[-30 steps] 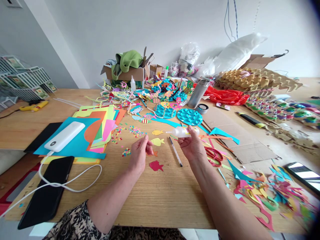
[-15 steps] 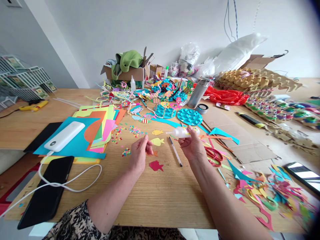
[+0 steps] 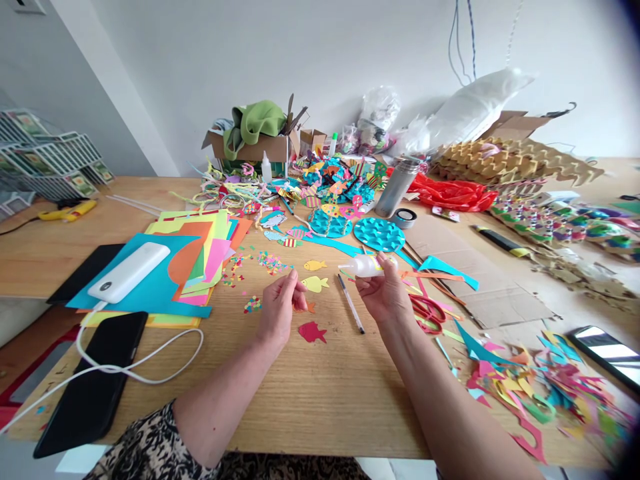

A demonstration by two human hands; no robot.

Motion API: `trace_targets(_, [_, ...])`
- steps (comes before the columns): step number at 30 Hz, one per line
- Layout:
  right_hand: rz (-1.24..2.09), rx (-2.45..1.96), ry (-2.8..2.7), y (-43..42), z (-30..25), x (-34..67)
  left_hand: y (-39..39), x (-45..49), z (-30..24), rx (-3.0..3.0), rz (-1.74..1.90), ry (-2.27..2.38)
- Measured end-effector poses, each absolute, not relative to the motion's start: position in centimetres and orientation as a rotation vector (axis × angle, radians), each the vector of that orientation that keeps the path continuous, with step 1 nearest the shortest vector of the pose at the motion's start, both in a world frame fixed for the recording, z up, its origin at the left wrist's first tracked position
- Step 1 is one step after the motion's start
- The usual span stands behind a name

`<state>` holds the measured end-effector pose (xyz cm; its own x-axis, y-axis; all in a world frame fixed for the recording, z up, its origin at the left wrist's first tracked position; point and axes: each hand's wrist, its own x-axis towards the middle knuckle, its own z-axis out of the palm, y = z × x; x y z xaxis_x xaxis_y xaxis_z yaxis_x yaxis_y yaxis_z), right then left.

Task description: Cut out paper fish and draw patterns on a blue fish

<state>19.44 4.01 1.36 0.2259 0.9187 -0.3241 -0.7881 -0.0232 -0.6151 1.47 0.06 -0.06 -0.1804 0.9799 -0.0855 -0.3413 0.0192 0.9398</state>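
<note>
My right hand (image 3: 384, 292) is wrapped round a white glue bottle (image 3: 363, 265), held nearly level with its thin nozzle pointing left. My left hand (image 3: 283, 303) is closed, thumb against the curled fingers; whatever it may hold is hidden. Between the hands lie paper fish: an orange-yellow fish (image 3: 315, 265), a yellow fish (image 3: 317, 285), an orange fish (image 3: 311, 307) partly behind my left fingers, and a red fish (image 3: 313, 332). A pen (image 3: 351, 305) lies beside my right hand. Confetti (image 3: 273, 263) is scattered beyond my left hand.
Coloured paper (image 3: 145, 267) with a white power bank (image 3: 129, 272) on it lies left, near a black phone (image 3: 93, 387). Red scissors (image 3: 429, 313) and paper scraps (image 3: 530, 380) lie right. Behind stand a metal flask (image 3: 397, 188), a cardboard box (image 3: 260, 148) and turquoise textured discs (image 3: 379, 233).
The glue bottle has shifted slightly to the right in my right hand, its nozzle drawn back from the yellow fish. My left hand stays almost where it was.
</note>
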Motion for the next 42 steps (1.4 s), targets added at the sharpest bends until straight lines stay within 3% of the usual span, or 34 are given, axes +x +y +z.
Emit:
trace_targets(6, [1.775,-0.489,-0.124,4.2,0.1,21.1,-0.1,1.4,-0.4,0.942,1.445,1.101])
trace_targets(12, [1.948,-0.287,-0.083,4.4,-1.2,22.1,-0.2,1.4,-0.1,0.971,1.453,1.088])
trace_targets(42, [1.832,-0.432,-0.189,4.5,-1.4,21.5,-0.1,1.4,-0.4,0.982,1.447,1.118])
